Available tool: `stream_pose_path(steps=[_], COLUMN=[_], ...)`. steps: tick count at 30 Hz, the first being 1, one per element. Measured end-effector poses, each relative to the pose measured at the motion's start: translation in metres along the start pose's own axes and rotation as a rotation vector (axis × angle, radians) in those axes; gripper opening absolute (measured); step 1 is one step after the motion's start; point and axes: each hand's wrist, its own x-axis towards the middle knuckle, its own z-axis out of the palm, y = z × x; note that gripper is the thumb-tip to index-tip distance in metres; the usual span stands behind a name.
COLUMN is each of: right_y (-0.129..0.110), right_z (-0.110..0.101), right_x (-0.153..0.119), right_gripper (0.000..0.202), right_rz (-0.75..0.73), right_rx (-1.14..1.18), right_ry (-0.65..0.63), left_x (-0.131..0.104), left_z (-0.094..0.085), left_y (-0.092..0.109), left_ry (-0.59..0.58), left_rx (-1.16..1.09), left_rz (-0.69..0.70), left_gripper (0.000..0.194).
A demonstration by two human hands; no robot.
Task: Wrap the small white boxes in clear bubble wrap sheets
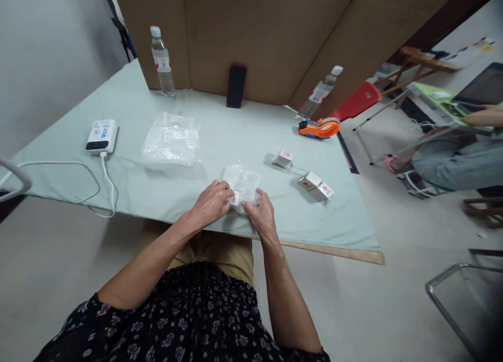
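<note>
A clear bubble wrap sheet [244, 179] lies near the table's front edge, between my two hands. Within its lower part shows a small white box [234, 198] with a red mark, partly covered by my fingers. My left hand [213, 203] grips the wrap and box from the left, fingers bent. From the right, my right hand [261, 213] pinches the wrap's edge, thumb toward the box. To the right stand similar small white boxes, one single box [283, 158] and a pair [315, 186] side by side. More bubble wrap [172, 140] lies stacked at the left.
An orange tape dispenser [319, 128] sits at the right, by a tilted water bottle [320, 92]. Another bottle [162, 63] and a phone [236, 87] stand before the cardboard panel [251, 32]. A white power bank [102, 136] with cable is left. Another person sits far right.
</note>
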Motion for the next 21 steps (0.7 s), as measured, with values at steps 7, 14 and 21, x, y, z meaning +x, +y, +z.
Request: stream_pose_path(steps=[7,14,21], right_y=[-0.031,-0.034,-0.041], right_z=[0.002,0.016,0.021], right_x=[-0.009,-0.01,-0.023], right_gripper=[0.072,0.067,0.069], right_rz=[-0.068,-0.113,-0.157], right_rx=[0.0,0.265,0.229], right_ry=[0.045,0.07,-0.018], left_x=[0.001,0.005,0.006], left_z=[0.001,0.006,0.011], left_y=[0.0,0.0,-0.008], left_ry=[-0.043,-0.032,0.006], left_rx=[0.034,0.028,-0.069], left_rz=[0.0,0.01,0.043], left_gripper=[0.023,0.023,0.016])
